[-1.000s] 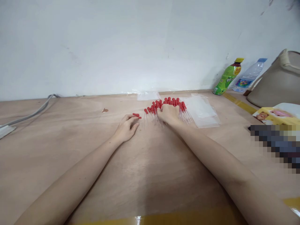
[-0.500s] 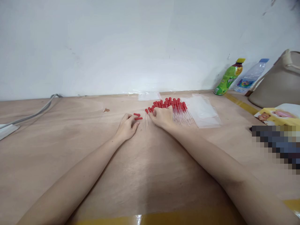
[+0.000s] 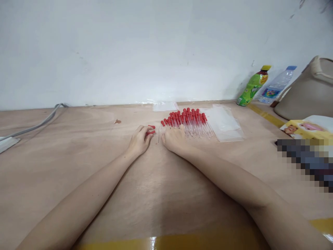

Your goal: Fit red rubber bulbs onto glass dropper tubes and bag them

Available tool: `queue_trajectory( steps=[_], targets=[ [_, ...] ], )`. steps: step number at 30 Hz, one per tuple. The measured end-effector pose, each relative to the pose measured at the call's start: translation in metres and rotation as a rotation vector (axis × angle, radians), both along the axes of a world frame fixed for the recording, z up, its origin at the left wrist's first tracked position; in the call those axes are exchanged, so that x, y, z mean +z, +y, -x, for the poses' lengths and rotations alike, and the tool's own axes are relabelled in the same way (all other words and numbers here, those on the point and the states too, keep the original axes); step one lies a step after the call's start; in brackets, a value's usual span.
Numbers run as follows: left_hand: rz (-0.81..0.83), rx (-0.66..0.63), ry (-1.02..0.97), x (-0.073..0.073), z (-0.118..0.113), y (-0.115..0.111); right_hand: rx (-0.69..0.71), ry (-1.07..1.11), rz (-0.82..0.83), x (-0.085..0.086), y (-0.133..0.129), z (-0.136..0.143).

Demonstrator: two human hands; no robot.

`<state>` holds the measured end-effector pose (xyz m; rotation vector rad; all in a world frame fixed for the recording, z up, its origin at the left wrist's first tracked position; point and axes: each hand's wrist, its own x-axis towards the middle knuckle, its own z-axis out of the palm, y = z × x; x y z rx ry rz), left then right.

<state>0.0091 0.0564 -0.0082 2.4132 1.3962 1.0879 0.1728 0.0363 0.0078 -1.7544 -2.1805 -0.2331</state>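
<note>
My left hand [image 3: 138,141] is closed, thumb and fingers about a red rubber bulb [image 3: 151,132]. A second red bulb [image 3: 151,126] shows just beyond its fingertips. My right hand [image 3: 173,139] lies knuckles up with its fingers curled, over the left end of the dropper pile; what its fingertips hold, if anything, is hidden. Between the two hands there is a thin clear glass tube [image 3: 158,134]. The droppers [image 3: 194,119], clear tubes with red bulbs, lie side by side with the bulbs toward the wall.
Clear plastic bags [image 3: 226,123] lie right of the droppers. Farther right are a green drink bottle [image 3: 252,86], a water bottle [image 3: 277,86], a grey-beige bag [image 3: 307,92] and a yellow printed packet [image 3: 299,128]. A grey cable [image 3: 49,118] runs along the left side of the wooden table [image 3: 125,208].
My right hand has drawn slightly nearer to me and to the left, uncovering more red bulbs. My left thumb has closed in toward the fingers around the lower bulb.
</note>
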Motion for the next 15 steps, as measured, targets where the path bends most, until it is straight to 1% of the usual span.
queue_trajectory(
  steps=[2, 5, 10, 12, 15],
  targets=[
    [-0.043, 0.011, 0.024, 0.001, 0.001, -0.003, 0.033, 0.024, -0.086, -0.005, -0.006, -0.004],
    [-0.102, -0.026, 0.036, 0.004, 0.001, -0.009, 0.122, 0.117, -0.179, -0.013, -0.014, -0.014],
    [-0.125, -0.142, 0.031, 0.008, -0.002, -0.023, 0.356, 0.349, -0.194, -0.025, -0.026, -0.039],
    [-0.125, -0.187, 0.051, 0.009, -0.005, -0.028, 0.438, 0.384, -0.226, -0.026, -0.031, -0.049],
    [-0.113, -0.239, 0.09, 0.009, -0.008, -0.033, 0.504, 0.385, -0.247, -0.024, -0.035, -0.058]
  ],
)
